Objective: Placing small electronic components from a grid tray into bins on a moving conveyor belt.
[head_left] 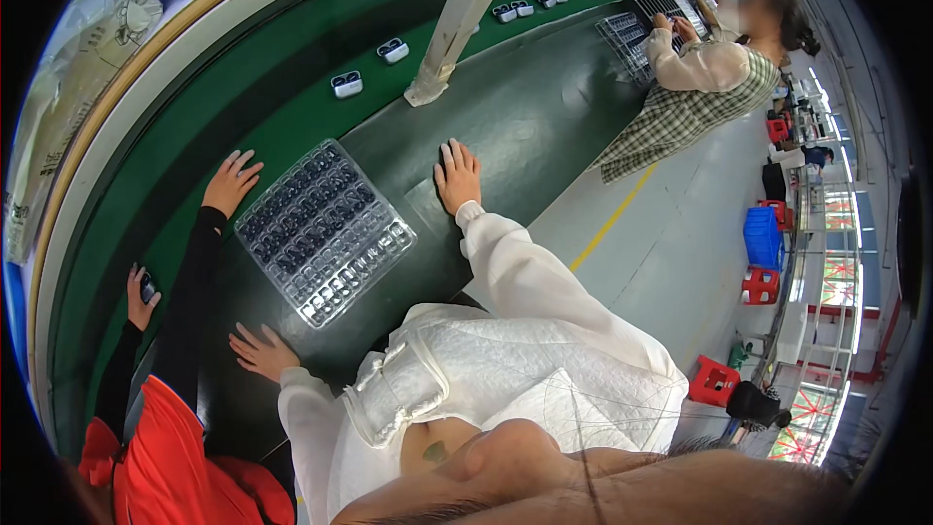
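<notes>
My left hand [264, 352] lies flat on the dark green bench, fingers spread, just left of a clear plastic tray [364, 278]. On the tray's other side my right hand [459, 177] rests on the bench mat with its fingers stretched out, holding nothing. Rows of small dark glossy parts [309, 196] fill the tray's far portion. Its nearer pockets look clear, with no dark parts showing in them. Neither of my hands touches the tray.
Left of me, a co-worker in red has one hand [231, 185] by the tray and another [142, 298] on a small dark object. White-and-dark cases [346, 85] line the green conveyor [292, 68]. A metal post [457, 24] stands ahead. Another person [709, 68] works far right.
</notes>
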`<control>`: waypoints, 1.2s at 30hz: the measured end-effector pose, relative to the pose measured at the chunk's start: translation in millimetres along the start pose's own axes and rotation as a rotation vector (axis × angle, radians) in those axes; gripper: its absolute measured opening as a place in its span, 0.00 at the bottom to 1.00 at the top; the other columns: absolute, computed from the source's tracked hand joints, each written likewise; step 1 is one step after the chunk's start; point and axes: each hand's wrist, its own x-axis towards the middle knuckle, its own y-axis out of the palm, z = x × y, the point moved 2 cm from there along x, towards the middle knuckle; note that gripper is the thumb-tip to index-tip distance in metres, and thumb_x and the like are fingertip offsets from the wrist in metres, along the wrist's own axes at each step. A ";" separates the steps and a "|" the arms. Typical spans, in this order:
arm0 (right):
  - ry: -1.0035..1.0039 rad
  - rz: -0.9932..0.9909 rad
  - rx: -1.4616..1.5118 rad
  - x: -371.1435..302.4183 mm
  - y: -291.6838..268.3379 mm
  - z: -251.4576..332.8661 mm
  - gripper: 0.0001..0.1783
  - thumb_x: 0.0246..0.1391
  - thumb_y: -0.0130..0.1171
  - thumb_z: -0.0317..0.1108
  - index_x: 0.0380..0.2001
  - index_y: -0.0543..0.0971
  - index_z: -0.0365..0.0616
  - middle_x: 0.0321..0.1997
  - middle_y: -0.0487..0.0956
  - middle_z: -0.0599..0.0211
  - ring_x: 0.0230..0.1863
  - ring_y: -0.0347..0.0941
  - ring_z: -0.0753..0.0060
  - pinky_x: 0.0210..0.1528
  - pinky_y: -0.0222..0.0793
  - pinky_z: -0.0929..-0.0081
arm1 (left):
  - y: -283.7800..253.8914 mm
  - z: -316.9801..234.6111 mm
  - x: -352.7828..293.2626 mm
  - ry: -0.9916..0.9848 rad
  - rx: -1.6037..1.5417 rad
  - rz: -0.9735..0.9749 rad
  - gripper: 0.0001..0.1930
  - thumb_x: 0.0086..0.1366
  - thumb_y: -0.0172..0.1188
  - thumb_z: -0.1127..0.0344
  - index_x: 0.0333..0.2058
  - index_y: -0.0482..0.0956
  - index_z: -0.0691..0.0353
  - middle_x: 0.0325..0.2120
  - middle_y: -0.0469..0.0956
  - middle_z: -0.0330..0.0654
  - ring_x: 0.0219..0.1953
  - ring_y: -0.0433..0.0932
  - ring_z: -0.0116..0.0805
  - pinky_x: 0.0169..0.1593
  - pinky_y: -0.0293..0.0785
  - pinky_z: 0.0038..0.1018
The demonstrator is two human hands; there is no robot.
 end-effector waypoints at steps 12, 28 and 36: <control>-0.004 0.004 -0.003 -3.7 4.5 -2.4 0.24 0.56 0.48 0.40 0.54 0.66 0.42 0.61 0.63 0.59 0.61 0.56 0.55 0.61 0.49 0.57 | 7.0 2.2 -0.5 0.009 -0.020 -0.033 0.27 0.67 0.43 0.49 0.62 0.55 0.50 0.62 0.53 0.47 0.64 0.52 0.44 0.62 0.50 0.47; -0.036 -0.022 0.027 -2.7 10.1 -7.9 0.22 0.59 0.45 0.41 0.54 0.66 0.43 0.61 0.63 0.59 0.61 0.56 0.54 0.61 0.48 0.57 | 4.4 -2.0 -2.0 -0.048 -0.091 -0.009 0.28 0.65 0.47 0.51 0.62 0.56 0.52 0.63 0.51 0.47 0.65 0.49 0.44 0.64 0.45 0.47; -0.067 -0.098 0.515 75.2 14.9 26.4 0.17 0.56 0.53 0.36 0.48 0.72 0.40 0.47 0.73 0.54 0.51 0.63 0.50 0.55 0.57 0.61 | -2.0 2.0 -0.3 -0.067 -0.116 -0.019 0.28 0.65 0.46 0.51 0.61 0.57 0.53 0.64 0.51 0.47 0.65 0.49 0.44 0.64 0.43 0.47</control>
